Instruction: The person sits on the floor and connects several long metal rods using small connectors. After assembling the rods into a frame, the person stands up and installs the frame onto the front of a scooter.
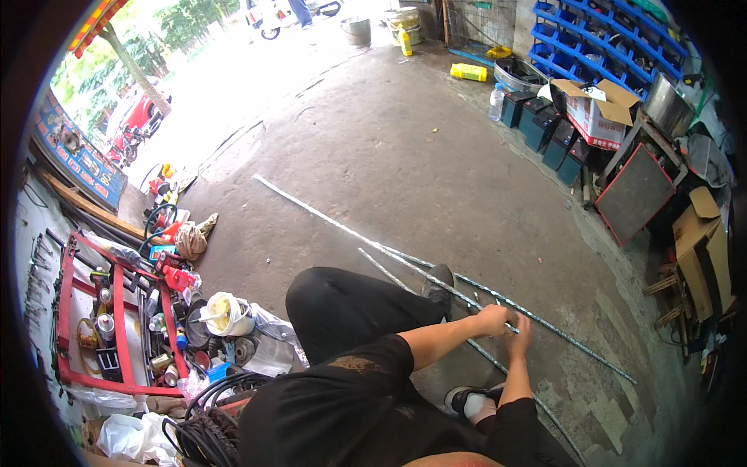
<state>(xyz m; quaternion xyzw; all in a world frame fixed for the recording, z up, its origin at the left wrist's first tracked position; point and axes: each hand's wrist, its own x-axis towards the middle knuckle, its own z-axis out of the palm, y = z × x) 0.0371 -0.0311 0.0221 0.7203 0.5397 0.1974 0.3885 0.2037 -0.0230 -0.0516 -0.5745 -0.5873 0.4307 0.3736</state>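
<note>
A long, thin silvery rod (334,223) with a mottled, wrapped-looking surface slants from the floor ahead up to my hands. My left hand (492,320) is closed around it close to its near end. At that end is my right hand (519,339), slightly blurred, so its hold on the rod cannot be made out. Two similar rods lie on the floor: one rod (560,333) stretches off to the right beyond my hands. The other rod (551,416) passes beneath my forearms toward the lower edge, its middle partly hidden by my leg and shoe.
At left, a red metal frame (120,319) stands among cans, bottles and a white bucket (229,314). Along the right wall are dark batteries (537,124), an open carton (595,117), blue parts bins (607,43) and leaning cardboard (698,249). A yellow bottle (468,72) lies farther off.
</note>
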